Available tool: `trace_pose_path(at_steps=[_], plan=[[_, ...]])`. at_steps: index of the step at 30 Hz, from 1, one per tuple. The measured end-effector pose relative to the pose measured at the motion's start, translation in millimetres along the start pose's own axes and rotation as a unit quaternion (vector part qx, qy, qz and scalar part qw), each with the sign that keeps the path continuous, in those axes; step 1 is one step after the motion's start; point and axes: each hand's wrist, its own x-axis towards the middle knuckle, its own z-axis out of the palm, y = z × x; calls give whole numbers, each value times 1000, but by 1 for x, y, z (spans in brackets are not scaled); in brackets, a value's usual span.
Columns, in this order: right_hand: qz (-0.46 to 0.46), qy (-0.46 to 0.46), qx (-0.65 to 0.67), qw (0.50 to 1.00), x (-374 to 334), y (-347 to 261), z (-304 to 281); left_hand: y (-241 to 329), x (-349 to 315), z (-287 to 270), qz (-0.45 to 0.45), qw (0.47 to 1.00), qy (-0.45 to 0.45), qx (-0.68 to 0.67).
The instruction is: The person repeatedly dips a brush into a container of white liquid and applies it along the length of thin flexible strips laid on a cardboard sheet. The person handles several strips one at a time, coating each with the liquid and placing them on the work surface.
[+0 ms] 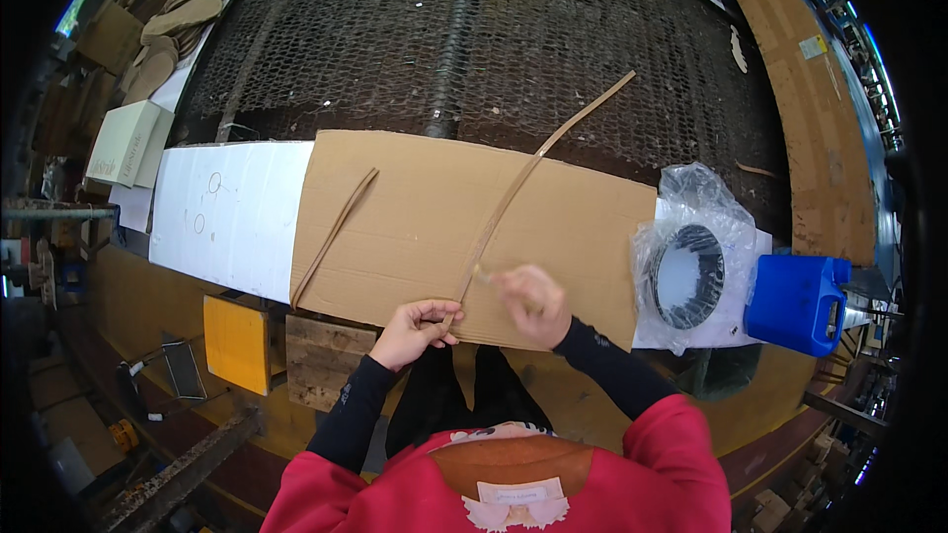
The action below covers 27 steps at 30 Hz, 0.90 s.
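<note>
Closest to me was the worker's red top [681, 449], with a pale tag [520, 492] whose print was too small to make out. The left hand [410, 333] gripped the near end of a tan strip [514, 190] between thumb and fingers. The right hand [535, 304], blurred, had its fingers closed on a small tool [481, 274] (I could not tell its kind), the pale tip right by the strip. That strip ran away across a cardboard sheet [415, 237] and out past its far edge; a second strip [316, 265] lay to its left.

To the right sat a round tub [690, 276] with something whitish in it, clear plastic [696, 192] bunched around it. Just beside stood a blue jug [790, 301], its contents hidden. At the left, a white box [128, 143] bore printed lettering on its side.

Beyond the cardboard stretched a dark mesh [375, 49]. On the right, a long carton [815, 158] carried a small yellowish label [813, 46], unreadable from where I stood.
</note>
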Motion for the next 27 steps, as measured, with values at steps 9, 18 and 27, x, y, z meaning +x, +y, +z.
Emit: trace_pose_path(at_steps=[9,18,27], plan=[[-11,5,-7,1000,14,-4,0,0,-1,-2,6,1000,2,-16],[160,168,103,967,-8,-29,-42,15,6,4,27,994,46,-99],[168,413,-34,894,-53,-47,-167,13,37,77,61,994,34,-83]])
